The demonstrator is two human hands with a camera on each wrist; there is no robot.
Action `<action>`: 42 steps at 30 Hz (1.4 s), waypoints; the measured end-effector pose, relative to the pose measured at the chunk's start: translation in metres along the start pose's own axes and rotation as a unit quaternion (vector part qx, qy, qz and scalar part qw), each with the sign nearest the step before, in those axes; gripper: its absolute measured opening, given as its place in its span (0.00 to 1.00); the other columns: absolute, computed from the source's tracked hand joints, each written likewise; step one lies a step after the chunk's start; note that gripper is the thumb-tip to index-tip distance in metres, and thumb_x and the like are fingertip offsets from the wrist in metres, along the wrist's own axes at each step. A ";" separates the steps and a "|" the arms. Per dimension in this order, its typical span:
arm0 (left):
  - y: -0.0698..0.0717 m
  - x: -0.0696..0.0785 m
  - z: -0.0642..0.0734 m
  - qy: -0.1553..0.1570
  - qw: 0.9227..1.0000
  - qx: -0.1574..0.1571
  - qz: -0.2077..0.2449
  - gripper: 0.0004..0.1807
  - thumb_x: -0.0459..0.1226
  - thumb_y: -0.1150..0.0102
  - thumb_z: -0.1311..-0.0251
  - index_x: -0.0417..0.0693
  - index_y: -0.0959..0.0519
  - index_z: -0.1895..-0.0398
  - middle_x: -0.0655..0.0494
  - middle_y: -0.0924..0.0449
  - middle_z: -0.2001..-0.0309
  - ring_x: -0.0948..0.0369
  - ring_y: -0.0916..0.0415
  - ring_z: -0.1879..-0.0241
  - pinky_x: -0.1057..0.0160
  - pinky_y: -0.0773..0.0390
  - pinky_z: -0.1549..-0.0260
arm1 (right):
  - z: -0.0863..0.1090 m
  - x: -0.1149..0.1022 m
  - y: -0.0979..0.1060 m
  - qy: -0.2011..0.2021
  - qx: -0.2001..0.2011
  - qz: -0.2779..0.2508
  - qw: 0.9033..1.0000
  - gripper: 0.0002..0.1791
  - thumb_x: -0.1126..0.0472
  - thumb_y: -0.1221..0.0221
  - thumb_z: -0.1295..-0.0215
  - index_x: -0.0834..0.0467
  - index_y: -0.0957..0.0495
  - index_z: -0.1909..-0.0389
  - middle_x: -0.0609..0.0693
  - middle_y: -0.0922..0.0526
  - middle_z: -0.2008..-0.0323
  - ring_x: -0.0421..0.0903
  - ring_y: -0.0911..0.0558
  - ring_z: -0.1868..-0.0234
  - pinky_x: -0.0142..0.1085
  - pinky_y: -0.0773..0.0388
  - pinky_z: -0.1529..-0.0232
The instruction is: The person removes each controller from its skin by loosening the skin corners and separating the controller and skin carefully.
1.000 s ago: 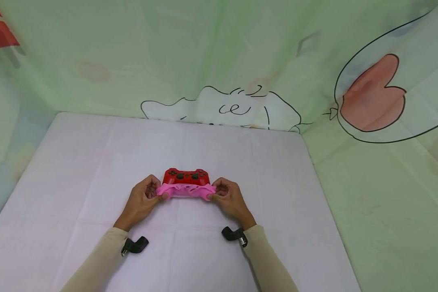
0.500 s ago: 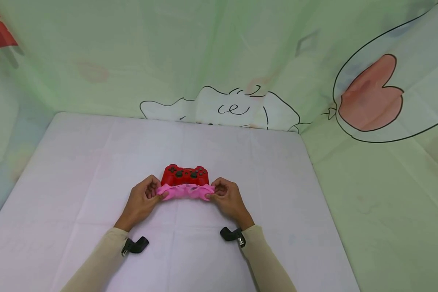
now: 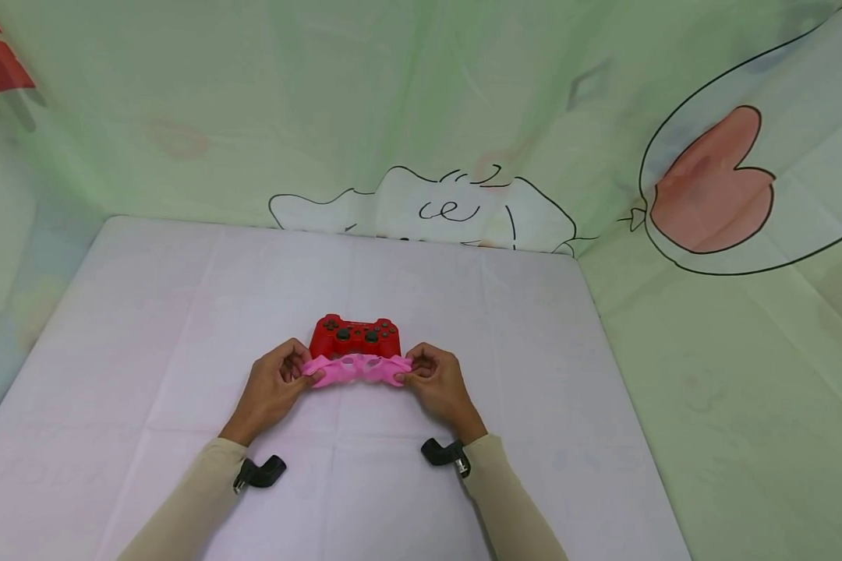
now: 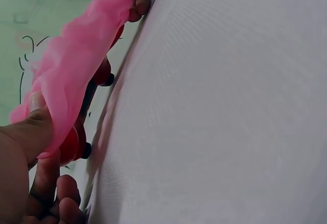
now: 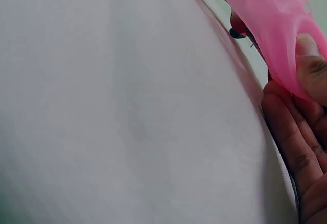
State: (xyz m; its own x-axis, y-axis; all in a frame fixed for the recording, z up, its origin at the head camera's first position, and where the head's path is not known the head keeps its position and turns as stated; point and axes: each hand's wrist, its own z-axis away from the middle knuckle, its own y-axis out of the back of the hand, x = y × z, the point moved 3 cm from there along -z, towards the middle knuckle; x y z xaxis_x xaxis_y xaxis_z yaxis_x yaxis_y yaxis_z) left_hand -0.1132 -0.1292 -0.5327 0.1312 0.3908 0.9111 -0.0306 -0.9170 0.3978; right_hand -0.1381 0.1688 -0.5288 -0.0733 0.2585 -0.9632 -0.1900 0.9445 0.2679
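So my left hand [image 3: 267, 389] and right hand [image 3: 447, 391] pinch opposite ends of a thin pink rubbery cover [image 3: 335, 373], likely for even tension, red plastic gamepad [image 3: 356, 344] just beyond

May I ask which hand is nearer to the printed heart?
Right: the right hand pinches the pink cover to the left of the printed heart; the left hand pinches the cover farther left.

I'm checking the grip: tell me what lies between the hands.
The pink cover spans from left hand to right hand in the head view, the red controller beyond it.
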 end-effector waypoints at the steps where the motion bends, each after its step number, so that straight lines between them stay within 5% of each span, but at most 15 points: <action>1: 0.000 0.000 0.000 0.001 1.000 -0.001 -0.002 0.16 0.38 0.21 0.40 0.51 0.22 0.59 0.54 0.23 0.67 0.59 0.27 0.67 0.71 0.29 0.69 | 0.000 0.000 -0.001 0.003 0.004 0.005 1.000 0.14 0.74 0.25 0.44 0.64 0.19 0.61 0.55 0.16 0.65 0.44 0.16 0.65 0.27 0.16 0.62; 16: -0.004 0.002 0.001 -0.005 0.999 -0.024 -0.031 0.16 0.39 0.21 0.40 0.50 0.22 0.57 0.55 0.22 0.65 0.60 0.26 0.63 0.70 0.28 0.64 | 0.005 0.000 -0.003 0.022 0.012 0.044 0.999 0.14 0.71 0.24 0.43 0.61 0.18 0.60 0.54 0.14 0.63 0.45 0.14 0.64 0.28 0.14 0.58; 24: -0.007 0.004 0.006 -0.042 0.994 -0.065 -0.075 0.19 0.38 0.19 0.44 0.51 0.19 0.54 0.57 0.21 0.61 0.61 0.28 0.58 0.65 0.27 0.58 | 0.012 0.002 0.001 0.029 -0.028 0.053 0.998 0.16 0.69 0.24 0.41 0.60 0.18 0.55 0.55 0.14 0.57 0.47 0.12 0.57 0.32 0.14 0.49; 30: -0.007 0.009 0.013 -0.069 0.989 -0.079 -0.108 0.23 0.36 0.18 0.46 0.52 0.17 0.48 0.60 0.18 0.57 0.62 0.28 0.56 0.63 0.24 0.54 | 0.020 -0.001 0.006 0.047 -0.075 0.113 0.990 0.24 0.68 0.20 0.46 0.51 0.17 0.49 0.46 0.13 0.51 0.43 0.12 0.52 0.37 0.15 0.44; 37: -0.003 0.011 0.019 -0.057 0.990 -0.066 -0.107 0.29 0.34 0.18 0.47 0.56 0.18 0.41 0.62 0.16 0.56 0.63 0.28 0.56 0.62 0.25 0.54 | 0.024 -0.009 0.012 0.064 -0.097 0.158 0.981 0.31 0.63 0.17 0.51 0.49 0.16 0.44 0.41 0.14 0.48 0.42 0.14 0.46 0.38 0.16 0.40; 42: -0.001 0.010 0.024 -0.036 0.993 -0.042 -0.100 0.26 0.34 0.18 0.47 0.55 0.18 0.45 0.64 0.15 0.60 0.63 0.28 0.59 0.64 0.27 0.57 | 0.019 -0.025 0.010 0.109 -0.076 0.106 0.985 0.27 0.64 0.18 0.48 0.57 0.15 0.46 0.50 0.13 0.50 0.50 0.15 0.48 0.45 0.16 0.40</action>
State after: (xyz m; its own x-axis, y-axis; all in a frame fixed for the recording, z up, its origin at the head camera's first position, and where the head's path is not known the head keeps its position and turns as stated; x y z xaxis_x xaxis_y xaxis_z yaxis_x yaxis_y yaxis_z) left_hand -0.0886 -0.1263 -0.5267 0.2131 0.5544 0.8045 -0.0793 -0.8109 0.5798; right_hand -0.1193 0.1758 -0.5021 -0.3334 0.3812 -0.8623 -0.2915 0.8281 0.4788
